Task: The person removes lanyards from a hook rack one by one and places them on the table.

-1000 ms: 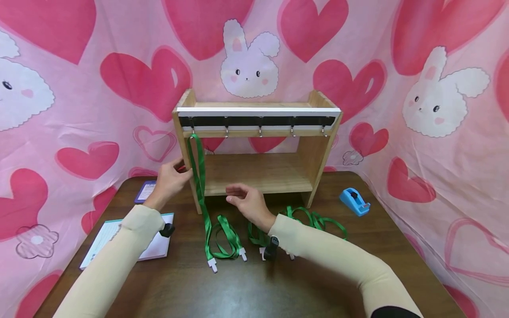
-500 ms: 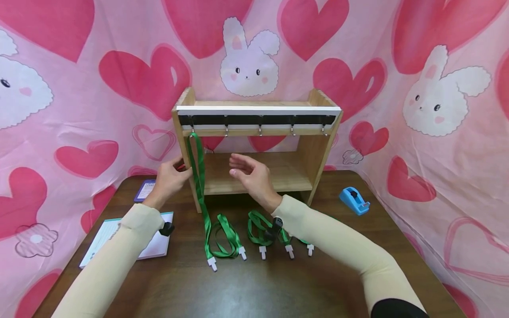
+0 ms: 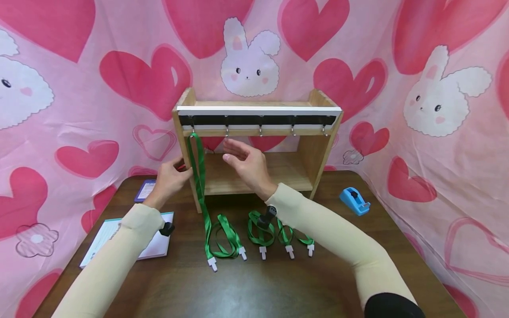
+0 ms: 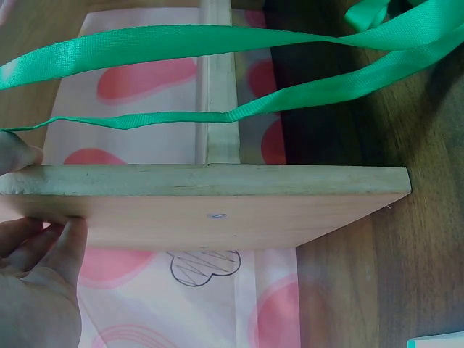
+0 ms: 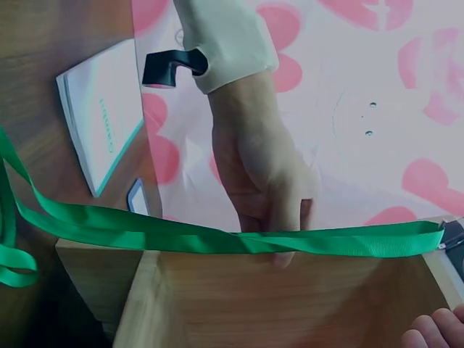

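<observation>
A green lanyard hangs from the leftmost hook of a small wooden shelf; its lower part and white clips lie on the table. My left hand grips the shelf's left side panel, thumb on one face and fingers on the other. With nothing held, my right hand is raised before the shelf opening, fingers fairly straight, just below the second hook. In the right wrist view only its fingertips show. More green lanyards lie coiled beneath my right forearm, which partly hides them.
A blue tape dispenser sits at the right of the brown table. On the left are a white booklet and a purple-framed badge. A pink heart-printed cloth hangs behind and around the table.
My right hand has risen from low before the shelf toward the second hook, uncovering coiled lanyards on the table. My left hand stays on the side panel, and the hanging lanyard has not moved.
</observation>
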A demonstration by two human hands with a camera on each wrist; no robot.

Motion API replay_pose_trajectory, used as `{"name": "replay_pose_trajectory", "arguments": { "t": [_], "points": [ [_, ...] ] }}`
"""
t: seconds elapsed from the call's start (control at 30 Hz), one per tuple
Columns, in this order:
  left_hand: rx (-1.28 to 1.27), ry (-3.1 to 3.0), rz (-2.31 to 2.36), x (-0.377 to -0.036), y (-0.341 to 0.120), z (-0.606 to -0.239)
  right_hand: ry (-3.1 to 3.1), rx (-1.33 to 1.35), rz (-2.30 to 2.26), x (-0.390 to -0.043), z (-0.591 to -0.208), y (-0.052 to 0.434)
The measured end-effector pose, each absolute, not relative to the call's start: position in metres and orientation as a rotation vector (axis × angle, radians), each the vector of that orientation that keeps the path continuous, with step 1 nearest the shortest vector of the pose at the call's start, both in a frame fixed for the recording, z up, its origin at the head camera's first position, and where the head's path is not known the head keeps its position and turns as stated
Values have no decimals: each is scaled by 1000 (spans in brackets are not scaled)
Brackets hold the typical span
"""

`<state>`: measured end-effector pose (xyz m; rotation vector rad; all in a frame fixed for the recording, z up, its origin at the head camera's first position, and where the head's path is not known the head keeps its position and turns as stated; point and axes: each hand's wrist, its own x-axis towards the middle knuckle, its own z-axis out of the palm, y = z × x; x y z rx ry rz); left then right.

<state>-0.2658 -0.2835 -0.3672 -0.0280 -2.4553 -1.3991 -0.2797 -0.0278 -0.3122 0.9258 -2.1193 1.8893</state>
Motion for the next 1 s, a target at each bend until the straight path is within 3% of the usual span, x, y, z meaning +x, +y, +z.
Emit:
{"name": "replay_pose_trajectory", "arguments": {
  "t": [1.0],
  "points": [
    [-51,-2433,-1381,-266,-282,-366,-2250,873,1651,-279,-295,-86]
  ]
}}
